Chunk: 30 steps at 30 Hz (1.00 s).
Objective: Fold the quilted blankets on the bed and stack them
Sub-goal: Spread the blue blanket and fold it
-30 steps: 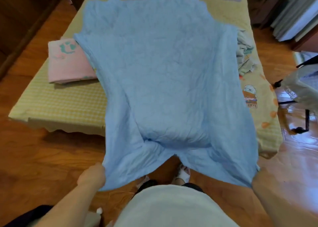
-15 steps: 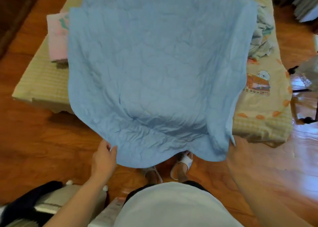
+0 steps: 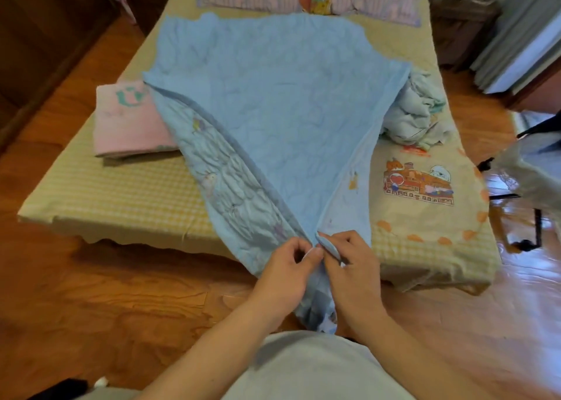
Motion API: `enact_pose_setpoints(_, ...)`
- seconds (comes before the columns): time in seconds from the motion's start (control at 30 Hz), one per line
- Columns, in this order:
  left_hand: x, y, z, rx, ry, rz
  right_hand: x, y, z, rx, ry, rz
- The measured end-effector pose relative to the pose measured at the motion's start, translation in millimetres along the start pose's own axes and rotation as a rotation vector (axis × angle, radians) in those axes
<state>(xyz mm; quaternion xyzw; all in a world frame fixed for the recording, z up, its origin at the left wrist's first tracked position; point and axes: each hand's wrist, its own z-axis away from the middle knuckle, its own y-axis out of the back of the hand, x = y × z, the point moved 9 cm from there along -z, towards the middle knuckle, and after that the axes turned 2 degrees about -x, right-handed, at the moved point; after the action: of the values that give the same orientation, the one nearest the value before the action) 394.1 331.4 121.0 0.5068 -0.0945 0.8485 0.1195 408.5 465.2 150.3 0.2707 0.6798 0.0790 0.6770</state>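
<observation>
Both hands meet at the bed's near edge w/ the two near corners brought together: left hand [image 3: 287,267] pinches one corner, right hand [image 3: 346,266] pinches the other, of the blue quilt [image 3: 273,102]. Quilt fans out from there across the bed [image 3: 121,193], far end flat. Looks soft, light, floppy, so prob. best held at corners/bound edge. Beyond left: folded pink quilt [image 3: 127,123]; right: crumpled pile [image 3: 416,111].

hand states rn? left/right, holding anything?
Left hand: closed, pinching a corner of the blue quilted blanket.
Right hand: closed, pinching the blanket's other near corner.
</observation>
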Motion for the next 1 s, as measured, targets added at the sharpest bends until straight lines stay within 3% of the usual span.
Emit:
enact_pose_setpoints(0.17,5.0,4.3,-4.4,-0.005,0.009,0.042,0.5,-7.8,1.5,-0.095,-0.012,0.022)
enact_pose_setpoints(0.27,8.0,7.0,-6.3,-0.013,0.041,0.163,-6.3,-5.7,6.4,-0.092,0.067,0.089)
enact_pose_setpoints(0.67,14.3,3.2,-15.1,-0.025,0.100,0.275,-20.6,-9.2,10.6,-0.132,0.258,0.257)
enact_pose_setpoints(1.0,39.8,0.8,-31.1,0.016,0.111,0.148,-24.2,-12.2,-6.1,-0.252,0.273,0.281)
